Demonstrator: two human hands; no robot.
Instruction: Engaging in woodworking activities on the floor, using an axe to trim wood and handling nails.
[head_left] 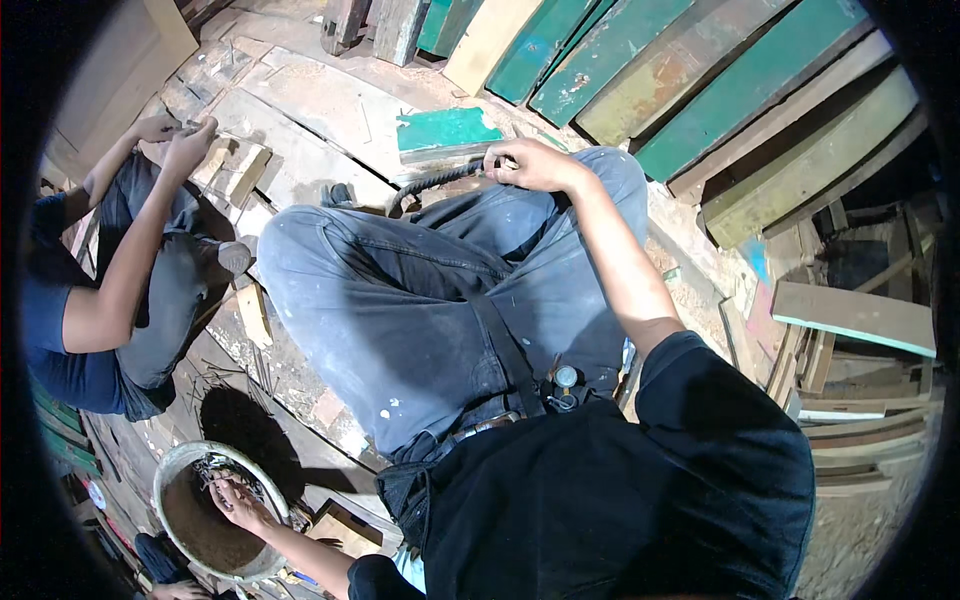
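In my right hand [532, 165] is a dark bar [445, 178] with a ridged, twisted-looking shaft and a bent far end. My fingers are closed round its near end, above my right knee. My left hand [236, 503] reaches down inside a round, pale-rimmed bucket [166, 487] at the lower left. Its fingers are curled beside a heap of thin, nail-like metal pieces [212, 466]; what they pinch, if anything, is too small to tell. Beyond my crossed legs lies a wooden block with a chipped green top [447, 130], close to the bar.
A co-worker [110, 300] sits at the left, both hands raised together. Green and bare planks [690, 85] stand along the far right. Loose boards [855, 318] pile up at the right. Wood offcuts [253, 315] and sawdust litter the plank floor [300, 120].
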